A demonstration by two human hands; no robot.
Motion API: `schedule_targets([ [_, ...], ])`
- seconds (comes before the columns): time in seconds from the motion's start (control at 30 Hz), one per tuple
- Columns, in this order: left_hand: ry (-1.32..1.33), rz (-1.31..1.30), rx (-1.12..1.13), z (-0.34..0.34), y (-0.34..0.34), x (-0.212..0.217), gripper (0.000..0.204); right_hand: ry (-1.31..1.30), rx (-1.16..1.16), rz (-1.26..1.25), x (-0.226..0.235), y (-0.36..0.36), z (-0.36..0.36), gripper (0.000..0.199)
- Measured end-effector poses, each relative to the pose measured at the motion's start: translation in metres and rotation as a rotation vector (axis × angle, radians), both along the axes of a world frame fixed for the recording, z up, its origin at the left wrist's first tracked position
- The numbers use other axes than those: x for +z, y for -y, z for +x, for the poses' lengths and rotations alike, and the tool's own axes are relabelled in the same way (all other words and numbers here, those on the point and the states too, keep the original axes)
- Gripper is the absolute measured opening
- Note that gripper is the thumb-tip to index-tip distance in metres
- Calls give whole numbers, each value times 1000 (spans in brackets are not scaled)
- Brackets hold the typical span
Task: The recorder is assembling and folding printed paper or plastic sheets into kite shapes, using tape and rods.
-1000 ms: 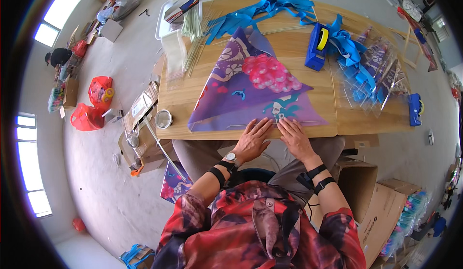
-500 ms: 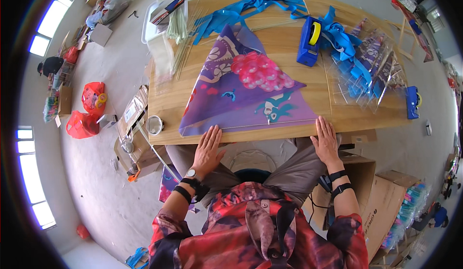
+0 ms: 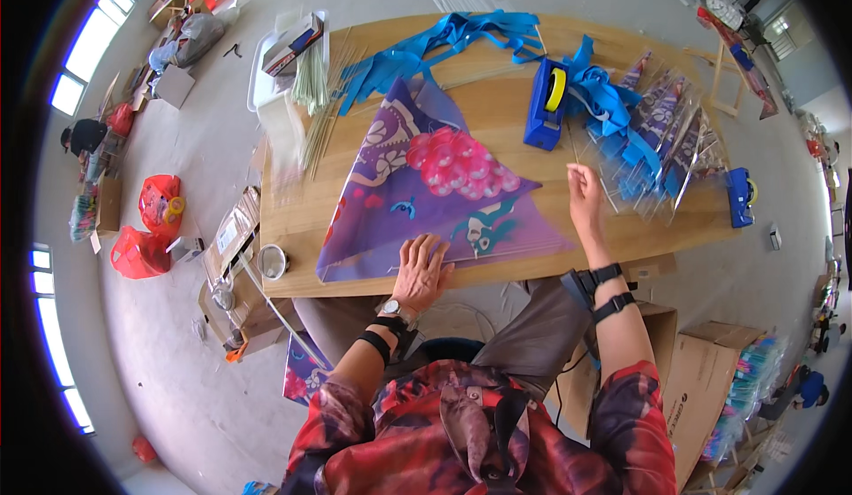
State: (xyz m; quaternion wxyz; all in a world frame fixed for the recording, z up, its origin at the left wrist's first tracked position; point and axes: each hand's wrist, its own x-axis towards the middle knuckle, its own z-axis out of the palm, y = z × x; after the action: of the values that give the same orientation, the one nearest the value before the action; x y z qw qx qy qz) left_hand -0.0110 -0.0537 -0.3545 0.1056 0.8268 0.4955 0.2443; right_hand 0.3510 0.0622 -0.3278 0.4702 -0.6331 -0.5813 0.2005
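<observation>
cloth (image 3: 377,229): on the table (image 3: 643,233), near the blue tape dispenser (image 3: 539,122)
left hand (image 3: 421,273): open, flat over the cloth's near edge
right hand (image 3: 585,198): fingers curled, cannot tell whether gripping anything

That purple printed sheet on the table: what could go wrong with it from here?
The purple sheet might slip or crease: only the left hand appears to rest on it, while the right hand is off to its right.

Its far tip lies close to the tangled blue strips, so it could perhaps snag if pulled.

The round container near the table edge could be knocked off if the sheet swings left.
</observation>
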Motion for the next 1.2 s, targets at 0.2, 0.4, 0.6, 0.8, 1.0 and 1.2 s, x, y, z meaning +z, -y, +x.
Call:
schedule_targets([
  [0.2,13,-4,45,1,4,-9,48,-116,-55,-16,-3,-80,-2,17],
  [0.4,14,-13,39,3,-1,-9,48,-166,-76,-27,-24,-45,38,18],
  [0.6,8,-32,15,0,-5,-4,48,43,-166,-288,-38,82,44,23],
  [0.8,18,-20,3,2,-5,0,49,449,-340,-479,-21,126,4,46],
  [1.0,11,-22,-10,4,-5,4,47,448,-443,-486,-25,129,-10,44],
  [1.2,11,-3,-15,4,-6,2,43,503,-438,-355,-48,130,-4,37],
])
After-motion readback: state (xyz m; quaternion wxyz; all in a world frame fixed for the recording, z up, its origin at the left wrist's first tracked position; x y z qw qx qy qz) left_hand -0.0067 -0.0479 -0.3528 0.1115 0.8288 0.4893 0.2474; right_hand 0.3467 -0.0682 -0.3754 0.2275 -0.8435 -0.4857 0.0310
